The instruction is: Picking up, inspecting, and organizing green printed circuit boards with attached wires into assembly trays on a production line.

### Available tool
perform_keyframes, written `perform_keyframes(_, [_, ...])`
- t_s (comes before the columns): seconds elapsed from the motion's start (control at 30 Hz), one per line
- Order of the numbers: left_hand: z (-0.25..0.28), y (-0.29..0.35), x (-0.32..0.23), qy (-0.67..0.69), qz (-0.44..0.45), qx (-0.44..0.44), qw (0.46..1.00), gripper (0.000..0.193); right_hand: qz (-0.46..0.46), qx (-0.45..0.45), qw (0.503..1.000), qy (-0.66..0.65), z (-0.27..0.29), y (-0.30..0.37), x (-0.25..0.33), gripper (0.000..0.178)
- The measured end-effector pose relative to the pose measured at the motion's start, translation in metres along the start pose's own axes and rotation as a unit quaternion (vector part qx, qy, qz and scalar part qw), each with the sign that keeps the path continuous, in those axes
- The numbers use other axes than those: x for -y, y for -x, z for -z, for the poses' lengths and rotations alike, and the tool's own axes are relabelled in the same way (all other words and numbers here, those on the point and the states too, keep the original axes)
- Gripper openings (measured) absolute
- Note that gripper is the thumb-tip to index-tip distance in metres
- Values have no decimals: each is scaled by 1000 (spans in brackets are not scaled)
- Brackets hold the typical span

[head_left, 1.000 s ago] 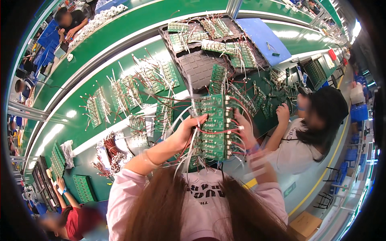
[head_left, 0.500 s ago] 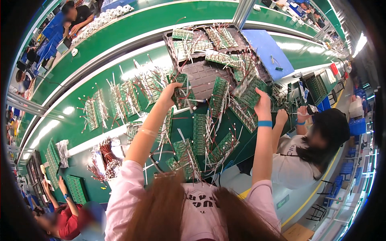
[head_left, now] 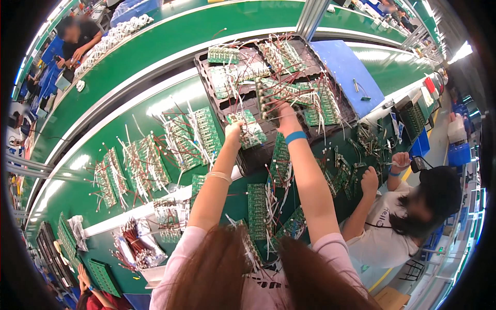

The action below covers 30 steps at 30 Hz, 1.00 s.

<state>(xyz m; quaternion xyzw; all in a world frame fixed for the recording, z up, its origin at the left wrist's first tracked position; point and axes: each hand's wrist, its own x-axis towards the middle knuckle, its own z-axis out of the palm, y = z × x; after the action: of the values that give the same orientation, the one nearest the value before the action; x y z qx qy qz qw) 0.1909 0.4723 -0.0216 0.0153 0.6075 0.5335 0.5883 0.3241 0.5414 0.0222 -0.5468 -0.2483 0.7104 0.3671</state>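
Observation:
A green circuit board with white and red wires (head_left: pixel 252 129) is gripped at its near left edge by my left hand (head_left: pixel 234 132), over the near part of a dark plastic tray (head_left: pixel 247 161). Another circuit board (head_left: pixel 263 102) stands tilted on edge in my right hand (head_left: pixel 287 119), above the tray's middle; my fingers are partly hidden behind it. Farther back in the tray lie several wired boards (head_left: pixel 281 54). Below my hands, more wired boards (head_left: pixel 257 209) lie on the green table (head_left: pixel 235 199).
Rows of wired boards (head_left: pixel 147 163) stretch left. A bundle of dark red wires (head_left: pixel 135 237) lies near left. A blue sheet (head_left: pixel 343 75) sits beside the tray. On the right, a co-worker in a white shirt (head_left: pixel 380 222) has hands near loose parts (head_left: pixel 368 138). A metal post (head_left: pixel 311 19) rises behind.
My right hand has moved left and farther over the tray, its board turning onto its edge. My left hand has brought its board over the tray's near part. The view has shifted slightly.

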Motion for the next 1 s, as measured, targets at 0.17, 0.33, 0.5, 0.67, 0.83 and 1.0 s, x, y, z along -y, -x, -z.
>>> perform_keyframes(0.17, [22,-71,-1,-83,-81,91,989,27,0,72,997,-23,-4,-40,-31,43])
perform_keyframes(0.33, [2,-11,-19,-235,-455,-123,850,38,97,5,987,126,24,-10,-10,42])
perform_keyframes(0.5, [7,78,40,-335,-436,120,827,46,87,50,992,-78,52,13,33,15])
perform_keyframes(0.67, [-18,111,43,-347,-515,-14,783,59,139,-33,979,-148,61,42,53,15])
perform_keyframes(0.83, [-25,91,62,-517,-367,58,771,37,221,95,959,-153,85,86,74,22])
perform_keyframes(1.0, [-27,50,64,-505,-206,156,823,19,273,-52,956,-95,110,95,70,19])
